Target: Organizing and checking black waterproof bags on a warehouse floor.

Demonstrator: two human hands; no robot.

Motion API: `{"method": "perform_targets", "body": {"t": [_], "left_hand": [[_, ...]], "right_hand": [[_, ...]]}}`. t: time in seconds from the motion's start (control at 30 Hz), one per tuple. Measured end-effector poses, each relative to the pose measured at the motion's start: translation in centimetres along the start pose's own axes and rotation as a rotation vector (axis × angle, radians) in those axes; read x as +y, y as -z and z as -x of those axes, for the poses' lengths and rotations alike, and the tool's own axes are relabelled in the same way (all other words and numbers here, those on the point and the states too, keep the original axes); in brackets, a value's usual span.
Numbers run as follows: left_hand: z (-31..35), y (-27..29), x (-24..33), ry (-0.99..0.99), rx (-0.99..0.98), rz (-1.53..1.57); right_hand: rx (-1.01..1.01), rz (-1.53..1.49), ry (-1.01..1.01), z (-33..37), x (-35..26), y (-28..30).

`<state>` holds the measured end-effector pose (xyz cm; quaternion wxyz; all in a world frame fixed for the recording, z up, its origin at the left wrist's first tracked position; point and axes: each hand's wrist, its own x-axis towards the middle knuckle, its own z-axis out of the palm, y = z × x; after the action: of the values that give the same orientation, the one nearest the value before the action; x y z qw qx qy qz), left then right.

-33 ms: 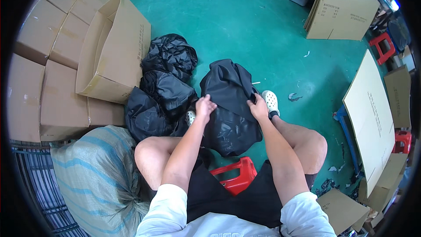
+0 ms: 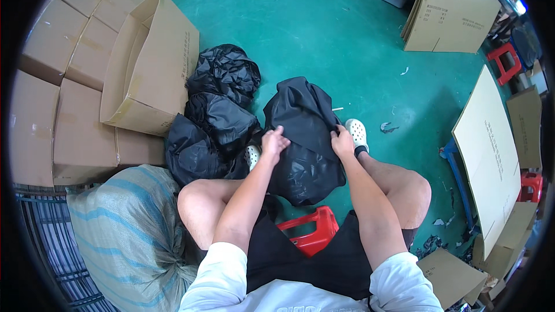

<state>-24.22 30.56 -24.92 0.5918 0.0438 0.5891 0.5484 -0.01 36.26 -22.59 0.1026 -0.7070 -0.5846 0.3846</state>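
A bulging black plastic bag (image 2: 306,164) sits on the floor between my feet, its upper part folded over. My left hand (image 2: 274,143) is at the bag's left side, with its fingers apart and partly stretched over the black surface. On the opposite side, my right hand (image 2: 343,141) has its fingers closed on the bag's edge. What fills the bag is hidden. Close by on the left, several other full black bags (image 2: 222,117) lie heaped together.
Cardboard cartons (image 2: 84,121) are stacked along the left, with an open carton (image 2: 165,52) beside the heap. A striped woven sack (image 2: 124,225) leans near my left knee. A red stool (image 2: 318,234) shows between my thighs. Cardboard sheets (image 2: 488,162) stand at right.
My left hand has shifted slightly right over the bag, its fingers lifting a little. My right hand has moved slightly right along the bag's edge. The bag stays in place.
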Motion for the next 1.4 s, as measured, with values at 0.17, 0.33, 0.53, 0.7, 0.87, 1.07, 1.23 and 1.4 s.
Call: {"method": "perform_targets", "body": {"t": [0.17,0.33,0.53,0.7,0.87,1.07,1.23,1.4], "left_hand": [[3.4,-3.8,-5.2,0.135,-0.096,-0.101],[3.5,-4.8,-6.7,0.094,0.059,0.146],[1.8,1.6,-3.0,-0.118,0.574,0.146],[4.9,4.6,-2.9,0.112,0.427,-0.159],[9.0,5.1,-6.1,0.122,0.252,-0.218],[12.7,2.1,-9.1,0.307,0.260,-0.023],[11.2,4.9,-10.4,0.380,0.138,0.580],[13.7,3.2,-10.9,0.332,0.136,0.835]], "right_hand": [[0.114,0.103,-0.066,-0.3,0.7,-0.4],[0.216,0.014,-0.026,-0.5,-0.4,2.5],[0.162,-0.156,-0.167,-1.3,1.8,4.3],[0.121,-0.144,-0.293,2.0,3.3,0.6],[0.051,-0.249,-0.466,5.4,1.7,-0.9],[0.102,-0.354,-0.489,7.5,1.8,-1.0],[0.115,-0.409,-0.516,7.4,1.2,-2.4],[0.209,-0.502,-0.620,5.6,4.4,-4.5]]}}
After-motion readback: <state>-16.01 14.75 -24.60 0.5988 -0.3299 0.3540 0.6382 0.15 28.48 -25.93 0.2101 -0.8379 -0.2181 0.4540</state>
